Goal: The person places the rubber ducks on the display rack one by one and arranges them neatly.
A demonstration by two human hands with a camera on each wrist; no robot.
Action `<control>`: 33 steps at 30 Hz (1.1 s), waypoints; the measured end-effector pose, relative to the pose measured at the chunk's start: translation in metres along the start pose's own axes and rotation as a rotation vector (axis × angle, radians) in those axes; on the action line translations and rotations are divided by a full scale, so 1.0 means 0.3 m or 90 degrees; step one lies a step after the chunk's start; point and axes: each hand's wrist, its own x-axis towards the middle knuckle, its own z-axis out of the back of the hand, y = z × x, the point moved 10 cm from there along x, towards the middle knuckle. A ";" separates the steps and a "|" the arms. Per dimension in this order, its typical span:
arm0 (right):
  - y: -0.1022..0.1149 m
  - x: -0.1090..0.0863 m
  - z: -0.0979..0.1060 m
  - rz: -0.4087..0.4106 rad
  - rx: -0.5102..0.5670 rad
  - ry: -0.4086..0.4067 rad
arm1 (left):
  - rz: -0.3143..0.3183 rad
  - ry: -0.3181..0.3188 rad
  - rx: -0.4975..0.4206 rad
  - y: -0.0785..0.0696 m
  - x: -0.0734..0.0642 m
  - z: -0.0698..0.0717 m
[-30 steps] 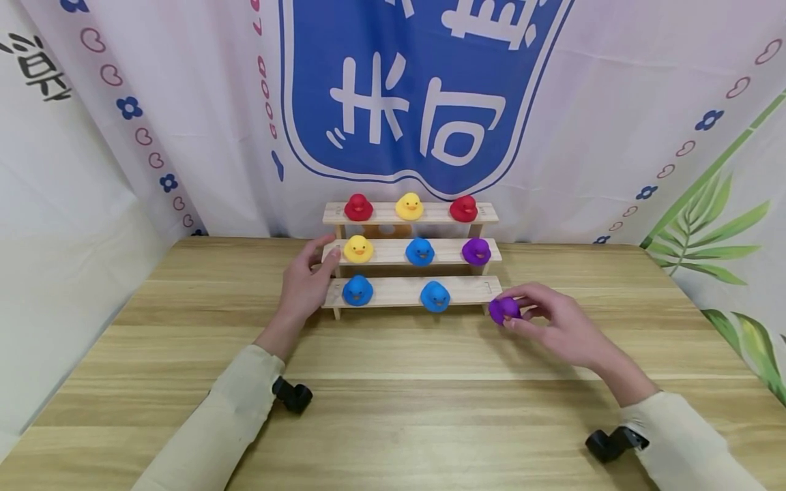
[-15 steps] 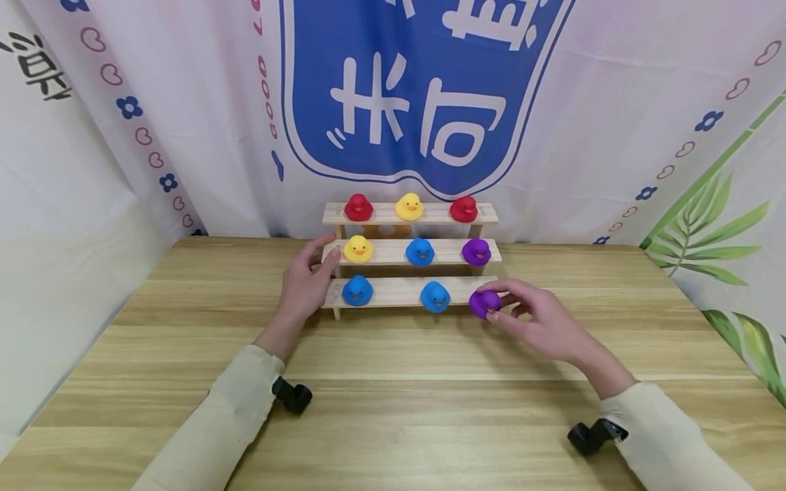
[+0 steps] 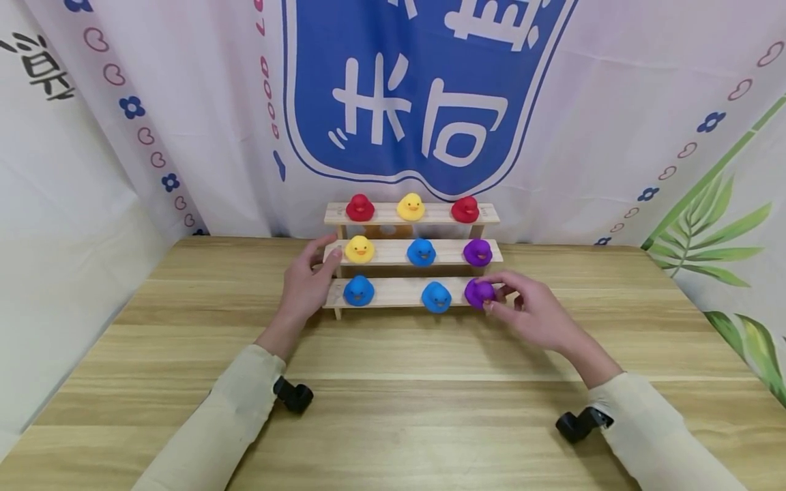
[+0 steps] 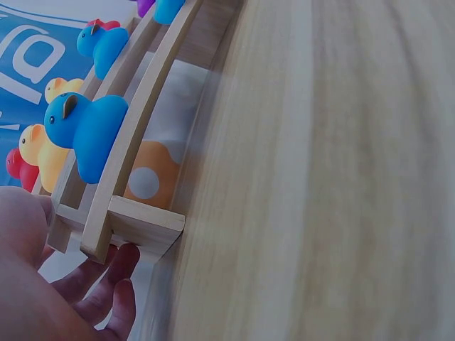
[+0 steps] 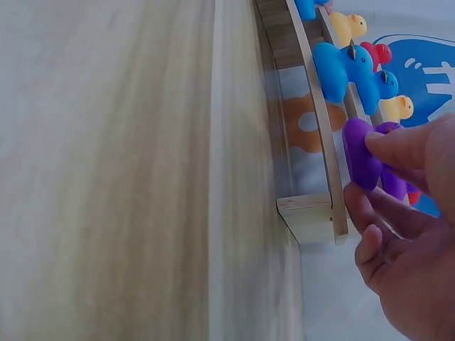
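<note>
A three-tier wooden display rack (image 3: 393, 292) bears small rubber ducks in rows. My right hand (image 3: 533, 312) pinches a purple rubber duck (image 3: 479, 293) between thumb and fingers at the right end of the lowest tier. In the right wrist view this purple duck (image 5: 362, 153) is upright, close over the board. My left hand (image 3: 308, 278) holds the rack's left end, its thumb at the middle tier; in the left wrist view the fingers (image 4: 122, 266) curl by the end leg. Two blue ducks (image 3: 359, 291) share the lowest tier.
On the middle tier sit a yellow duck (image 3: 359, 250), a blue duck (image 3: 421, 252) and another purple duck (image 3: 477, 252). Two red ducks flank a yellow duck (image 3: 411, 206) on top. Behind the rack hangs a printed curtain (image 3: 233, 136); the wooden table (image 3: 393, 416) spreads in front.
My right hand has carried the purple duck leftward and slightly up, from beside the rack onto the lowest tier's right end. The left hand has stayed put.
</note>
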 end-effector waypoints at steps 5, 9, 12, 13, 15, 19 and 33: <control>-0.020 0.005 0.002 -0.027 -0.004 -0.005 | 0.001 -0.001 0.004 0.002 0.002 -0.002; -0.031 0.007 0.000 -0.046 -0.001 -0.005 | 0.003 -0.001 0.005 0.001 0.003 -0.002; -0.033 0.008 0.002 -0.055 0.000 -0.008 | 0.004 -0.001 0.002 0.000 0.002 -0.001; -0.033 0.008 0.004 -0.055 0.000 -0.009 | 0.004 0.000 0.001 -0.001 0.002 -0.001; -0.034 0.009 0.009 -0.054 0.001 -0.013 | 0.004 0.000 0.000 -0.002 0.001 -0.001; -0.030 0.007 0.022 -0.046 -0.004 -0.020 | 0.000 0.002 0.001 -0.005 0.002 -0.002; -0.037 -0.016 0.074 -0.052 -0.017 -0.029 | 0.007 0.000 -0.001 0.000 0.004 -0.005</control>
